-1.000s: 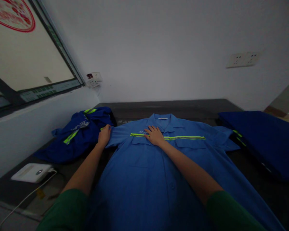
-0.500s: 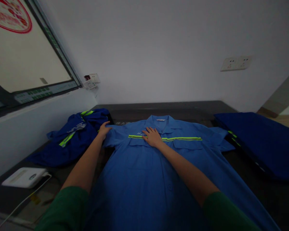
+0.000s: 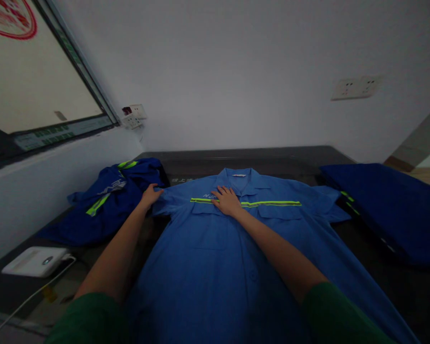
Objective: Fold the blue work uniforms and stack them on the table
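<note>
A light-blue short-sleeved work shirt (image 3: 208, 267) lies spread out, front up, collar away from me, with a yellow-green stripe across the chest. My left hand (image 3: 151, 196) is at the cuff of the sleeve on the left, its fingers closed on the cloth edge. The fingertips there are partly hidden. Flat on the chest, just below the collar, rests my right hand (image 3: 227, 201) with its fingers spread. It covers part of the white lettering and the stripe.
A crumpled dark-blue garment (image 3: 111, 210) with reflective strips lies left of the shirt. On the right is a folded dark-blue garment (image 3: 390, 210). A white device (image 3: 36, 262) with a cable sits at the left on the dark table (image 3: 272, 156). Beyond stands a wall with sockets (image 3: 356, 88).
My left hand has moved slightly left at the cuff, and its fingers are drawn in more. My right hand stays flat on the chest. The view has tilted slightly.
</note>
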`<state>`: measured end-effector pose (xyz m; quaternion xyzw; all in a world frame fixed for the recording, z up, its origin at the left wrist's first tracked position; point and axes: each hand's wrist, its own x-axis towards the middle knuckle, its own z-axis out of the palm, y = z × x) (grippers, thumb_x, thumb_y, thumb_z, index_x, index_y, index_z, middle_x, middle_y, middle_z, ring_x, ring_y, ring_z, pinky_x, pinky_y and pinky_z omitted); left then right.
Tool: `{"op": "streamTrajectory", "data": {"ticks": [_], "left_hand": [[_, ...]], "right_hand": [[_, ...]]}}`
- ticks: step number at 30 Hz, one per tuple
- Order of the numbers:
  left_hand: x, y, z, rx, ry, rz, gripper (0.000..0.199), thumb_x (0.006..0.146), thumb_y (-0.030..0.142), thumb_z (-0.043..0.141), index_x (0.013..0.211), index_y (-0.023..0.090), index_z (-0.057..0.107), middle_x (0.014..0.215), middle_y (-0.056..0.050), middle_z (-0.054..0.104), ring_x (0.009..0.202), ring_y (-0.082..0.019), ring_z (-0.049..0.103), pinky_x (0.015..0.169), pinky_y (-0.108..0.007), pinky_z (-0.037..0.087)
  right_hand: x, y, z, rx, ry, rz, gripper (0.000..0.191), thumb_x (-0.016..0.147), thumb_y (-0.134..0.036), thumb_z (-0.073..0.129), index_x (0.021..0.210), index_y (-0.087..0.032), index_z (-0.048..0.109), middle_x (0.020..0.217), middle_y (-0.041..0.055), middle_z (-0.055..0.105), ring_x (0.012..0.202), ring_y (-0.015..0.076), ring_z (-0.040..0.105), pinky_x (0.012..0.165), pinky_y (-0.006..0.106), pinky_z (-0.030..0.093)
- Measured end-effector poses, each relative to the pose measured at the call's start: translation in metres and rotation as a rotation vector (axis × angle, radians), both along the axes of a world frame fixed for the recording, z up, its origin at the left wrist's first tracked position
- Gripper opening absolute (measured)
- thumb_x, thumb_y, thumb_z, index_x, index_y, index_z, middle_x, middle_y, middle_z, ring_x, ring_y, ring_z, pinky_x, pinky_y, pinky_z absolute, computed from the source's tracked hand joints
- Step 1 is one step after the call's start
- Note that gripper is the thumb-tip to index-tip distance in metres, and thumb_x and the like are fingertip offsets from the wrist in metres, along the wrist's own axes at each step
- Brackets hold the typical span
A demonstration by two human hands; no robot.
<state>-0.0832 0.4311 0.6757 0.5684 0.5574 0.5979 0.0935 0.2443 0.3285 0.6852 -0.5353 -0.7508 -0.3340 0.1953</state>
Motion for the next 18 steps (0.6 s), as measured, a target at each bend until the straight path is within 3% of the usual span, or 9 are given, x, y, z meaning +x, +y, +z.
{"op": "streamTrajectory", "data": {"ticks": [2,5,7,9,12,15,18], "left_hand": [[-0.005,-0.007,-0.001,-0.021,-0.024,-0.129,0.064,0.076,0.027,0.068,0.135,0.014,0.046,0.124,-0.016,0.061,0.108,-0.027,0.061,0.087,-0.034,0.051],[-0.012,-0.018,-0.008,-0.011,-0.024,-0.430,0.076,0.073,0.029,0.071,0.142,0.020,0.039,0.116,-0.010,0.064,0.097,-0.022,0.064,0.080,-0.030,0.053],[-0.017,-0.023,-0.012,0.023,0.009,-0.513,0.076,0.073,0.031,0.070,0.142,0.023,0.039,0.112,-0.007,0.064,0.092,-0.019,0.064,0.076,-0.028,0.054],[-0.020,-0.025,-0.015,0.075,0.056,-0.472,0.068,0.075,0.033,0.067,0.139,0.022,0.044,0.111,-0.007,0.064,0.089,-0.019,0.064,0.073,-0.028,0.054],[-0.021,-0.022,-0.016,0.095,0.165,-0.294,0.056,0.077,0.029,0.062,0.130,0.017,0.053,0.103,-0.007,0.065,0.087,-0.020,0.063,0.072,-0.029,0.054],[-0.016,-0.018,-0.018,0.068,0.320,-0.082,0.043,0.075,0.021,0.061,0.118,0.016,0.063,0.100,-0.007,0.067,0.089,-0.021,0.063,0.079,-0.030,0.052],[-0.011,-0.014,-0.023,0.074,0.399,0.034,0.038,0.076,0.019,0.060,0.113,0.017,0.065,0.105,-0.007,0.067,0.094,-0.021,0.063,0.086,-0.030,0.050]], "right_hand": [[0.000,0.001,0.000,0.000,0.001,0.002,0.051,0.097,-0.047,0.037,0.143,-0.025,0.044,0.153,0.0100,0.033,0.141,0.0291,0.027,0.113,0.050,0.019],[0.000,0.001,-0.001,0.005,0.000,0.007,0.051,0.097,-0.048,0.036,0.143,-0.025,0.044,0.153,0.0102,0.033,0.141,0.0291,0.027,0.113,0.051,0.018],[0.000,0.000,-0.002,0.003,0.003,0.009,0.051,0.097,-0.047,0.036,0.142,-0.025,0.044,0.153,0.0102,0.034,0.141,0.0292,0.026,0.113,0.051,0.018],[0.000,0.000,-0.001,-0.005,0.008,0.006,0.051,0.097,-0.047,0.036,0.142,-0.025,0.044,0.153,0.0101,0.033,0.141,0.0294,0.026,0.113,0.051,0.018],[-0.001,-0.002,0.004,-0.041,0.007,-0.009,0.051,0.097,-0.047,0.038,0.143,-0.025,0.044,0.153,0.0103,0.033,0.141,0.0299,0.027,0.112,0.051,0.019],[-0.005,-0.004,0.014,-0.086,0.006,-0.028,0.051,0.095,-0.049,0.044,0.139,-0.025,0.048,0.151,0.0115,0.036,0.138,0.0322,0.030,0.110,0.052,0.024],[-0.014,-0.010,0.018,-0.056,0.002,-0.019,0.051,0.094,-0.050,0.044,0.135,-0.022,0.053,0.148,0.0138,0.039,0.137,0.0337,0.031,0.109,0.052,0.026]]}}
